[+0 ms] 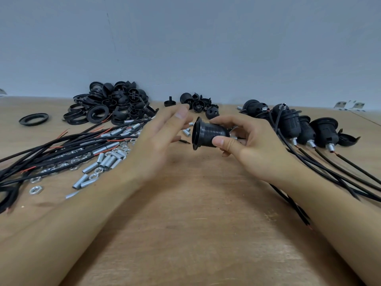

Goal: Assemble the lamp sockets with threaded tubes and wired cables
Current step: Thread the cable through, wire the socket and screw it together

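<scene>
Right hand grips the socket side-on: thumb on the ribbed barrel toward the camera, fingers curled over the far side. Flared mouth points left, tail end with a bit of silver tube sits inside the grip, toward the palm. The socket is held above the table, mid-frame.

Left hand is released, fingers straight and blurred, just left of the mouth, holding nothing.

Step looks like fitting a ring or checking the assembly. My advice: keep the thumb off the outer threads near the flange, hold the barrel square, start any threaded part by hand so it doesn't cross-thread, and don't let the cable twist.

Counts:
- finished sockets, right of the grip: about five, some overlap
- loose tubes, left: twenty-plus, can't count exactly
- nuts: many, uncountable
- cables: tangled bundle, roughly ten
- single ring far left: one
- cap/ring pile: dozens
- small cap cluster beyond the grip: about five
</scene>
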A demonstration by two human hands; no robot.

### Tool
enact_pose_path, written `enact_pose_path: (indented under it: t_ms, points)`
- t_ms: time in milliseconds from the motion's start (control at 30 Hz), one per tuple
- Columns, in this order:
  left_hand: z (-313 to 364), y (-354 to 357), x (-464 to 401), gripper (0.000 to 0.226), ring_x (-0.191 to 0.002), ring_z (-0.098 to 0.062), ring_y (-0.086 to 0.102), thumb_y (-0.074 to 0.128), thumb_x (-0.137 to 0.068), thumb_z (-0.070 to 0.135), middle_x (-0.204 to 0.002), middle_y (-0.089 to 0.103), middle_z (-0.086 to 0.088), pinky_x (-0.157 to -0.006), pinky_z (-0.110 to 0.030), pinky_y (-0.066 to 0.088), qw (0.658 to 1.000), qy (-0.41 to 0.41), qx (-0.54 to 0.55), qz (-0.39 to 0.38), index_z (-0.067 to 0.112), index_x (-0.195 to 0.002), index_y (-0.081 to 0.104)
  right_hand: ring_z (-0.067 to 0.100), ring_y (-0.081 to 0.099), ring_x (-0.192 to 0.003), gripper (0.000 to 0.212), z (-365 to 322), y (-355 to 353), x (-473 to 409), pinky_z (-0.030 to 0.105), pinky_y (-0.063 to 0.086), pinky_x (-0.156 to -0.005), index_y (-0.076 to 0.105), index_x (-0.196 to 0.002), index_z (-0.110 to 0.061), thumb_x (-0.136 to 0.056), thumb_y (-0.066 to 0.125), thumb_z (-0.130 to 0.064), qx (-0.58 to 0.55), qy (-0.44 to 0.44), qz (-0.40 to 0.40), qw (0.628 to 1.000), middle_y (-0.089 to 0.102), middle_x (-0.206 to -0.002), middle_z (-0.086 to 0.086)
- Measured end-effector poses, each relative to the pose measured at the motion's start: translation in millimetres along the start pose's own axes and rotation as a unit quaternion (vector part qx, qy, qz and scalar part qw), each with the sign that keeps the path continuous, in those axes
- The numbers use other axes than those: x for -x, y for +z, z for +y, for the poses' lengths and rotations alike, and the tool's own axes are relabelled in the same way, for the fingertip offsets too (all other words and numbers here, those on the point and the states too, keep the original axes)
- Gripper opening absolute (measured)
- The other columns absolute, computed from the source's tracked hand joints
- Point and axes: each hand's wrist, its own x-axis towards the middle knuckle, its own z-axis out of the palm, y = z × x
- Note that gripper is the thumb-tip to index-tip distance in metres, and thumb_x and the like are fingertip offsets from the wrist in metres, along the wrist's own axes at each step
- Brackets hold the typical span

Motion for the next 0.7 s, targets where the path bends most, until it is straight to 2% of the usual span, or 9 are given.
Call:
enact_pose_path:
  t_ms: [67,133,233,300,433,500,600,667,700]
  points:
    - [0.3,2.0,1.8,0.037,-0.122,-0.011,0.059,0.047,-0.092,0.052,-0.122,0.069,0.004,-0.105,-0.04,0.044,1.0,0.003,0.002,-0.023,0.033,-0.118,0.065,0.028,0.065,-0.084,0.028,0.4,0.1,0.2,0.05,0.054,-0.083,0.067,-0.108,-0.032,-0.086,0.073,-0.015,0.002,0.003,-0.002,1.0,0.068,-0.097,-0.01]
    - [2.7,1.7,2.7,0.048,-0.121,-0.015,0.061,0.05,-0.089,0.051,-0.119,0.071,-0.001,-0.106,-0.04,0.044,0.999,0.039,0.017,-0.022,0.019,-0.123,0.061,0.026,0.064,-0.085,0.028,1.0,-0.3,0.5,0.049,0.054,-0.084,0.068,-0.109,-0.029,-0.085,0.073,-0.016,0.016,0.004,-0.006,1.0,0.068,-0.099,-0.01]
    - [9.9,-0.5,4.0,0.04,-0.109,-0.021,0.068,0.048,-0.093,0.038,-0.101,0.076,-0.007,-0.094,-0.029,0.049,0.994,0.102,0.04,0.014,0.009,-0.117,0.062,0.024,0.063,-0.085,0.028,1.8,1.2,0.9,0.05,0.052,-0.086,0.068,-0.11,-0.028,-0.085,0.074,-0.018,0.035,0.003,-0.009,0.999,0.069,-0.102,-0.008]
    - [9.7,-2.4,4.0,0.031,-0.104,-0.017,0.069,0.052,-0.094,0.031,-0.1,0.076,-0.004,-0.087,-0.024,0.05,0.993,0.103,0.029,0.051,0.01,-0.114,0.064,0.025,0.064,-0.085,0.029,2.0,1.9,0.6,0.05,0.053,-0.085,0.069,-0.111,-0.029,-0.084,0.075,-0.018,0.023,0.007,0.001,1.0,0.069,-0.099,-0.008]
    - [2.7,1.1,4.9,0.043,-0.114,-0.004,0.062,0.06,-0.087,0.031,-0.121,0.068,0.002,-0.094,-0.026,0.051,0.994,0.073,-0.077,0.031,0.015,-0.127,0.059,0.025,0.064,-0.087,0.03,1.3,2.3,1.1,0.05,0.053,-0.086,0.068,-0.11,-0.03,-0.084,0.076,-0.018,0.024,0.007,0.005,1.0,0.069,-0.101,-0.008]
    - [-1.2,4.3,6.1,0.05,-0.116,-0.001,0.059,0.061,-0.086,0.036,-0.127,0.064,0.007,-0.092,-0.02,0.05,0.989,0.07,-0.126,0.011,0.02,-0.133,0.056,0.016,0.063,-0.085,0.031,-0.3,2.3,1.3,0.043,0.054,-0.085,0.067,-0.109,-0.033,-0.083,0.077,-0.018,0.036,-0.006,0.017,0.999,0.069,-0.103,-0.01]
    - [-3.8,4.7,4.6,0.045,-0.109,0.002,0.061,0.061,-0.09,0.037,-0.122,0.065,0.012,-0.083,-0.01,0.048,0.983,0.081,-0.16,0.029,0.025,-0.133,0.055,-0.004,0.056,-0.079,0.031,-4.9,-13.5,-4.1,0.012,0.046,-0.076,0.066,-0.103,-0.038,-0.077,0.079,-0.028,0.083,-0.037,0.182,0.979,0.067,-0.1,-0.018]
    - [-5.6,2.6,3.5,0.036,-0.101,0.0,0.063,0.065,-0.094,0.029,-0.113,0.069,0.012,-0.079,-0.007,0.046,0.981,0.078,-0.175,0.042,0.023,-0.129,0.058,-0.003,0.057,-0.081,0.029,-8.1,-34.4,-8.9,0.01,0.045,-0.075,0.064,-0.106,-0.035,-0.079,0.073,-0.035,0.086,-0.026,0.31,0.947,0.065,-0.105,-0.017]
    - [-6.6,2.0,3.3,0.034,-0.098,0.0,0.063,0.065,-0.095,0.026,-0.109,0.07,0.012,-0.078,-0.007,0.045,0.977,0.078,-0.193,0.044,0.022,-0.127,0.059,0.0,0.059,-0.085,0.027,-6.8,-44.1,-11.1,0.014,0.047,-0.078,0.063,-0.108,-0.033,-0.082,0.069,-0.035,0.098,-0.006,0.34,0.935,0.066,-0.107,-0.014]
